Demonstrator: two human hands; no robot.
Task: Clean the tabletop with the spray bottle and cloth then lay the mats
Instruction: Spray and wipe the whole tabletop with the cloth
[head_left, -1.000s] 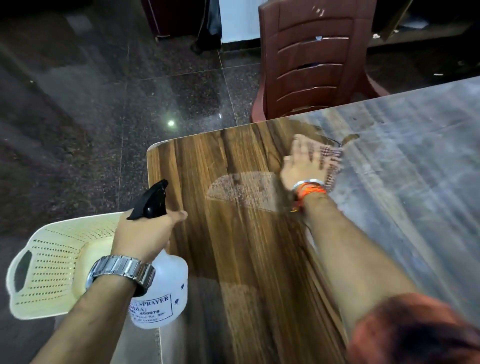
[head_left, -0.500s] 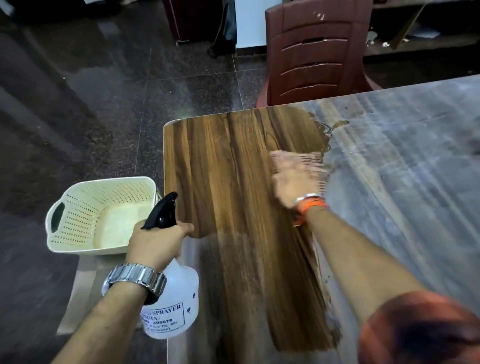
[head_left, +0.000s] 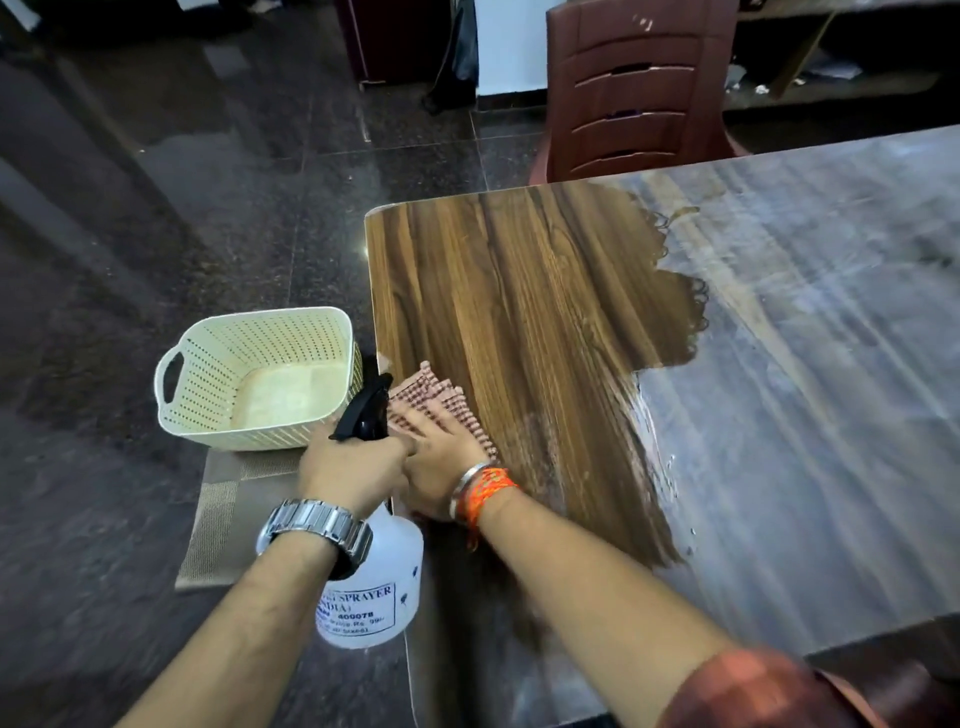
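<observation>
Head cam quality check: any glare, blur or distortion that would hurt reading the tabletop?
Head view: broad pale sheen covers the right part of the tabletop, hiding the grain there; the left part reads as clear wood. Motion blur softens the right hand and the cloth; the spray bottle label is only partly legible. Wide-angle bending curves the table edges and floor lines.

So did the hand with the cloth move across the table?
Yes. The right hand with the cloth slid from the far side near the chair to the table's near-left edge, beside the spray bottle.
</observation>
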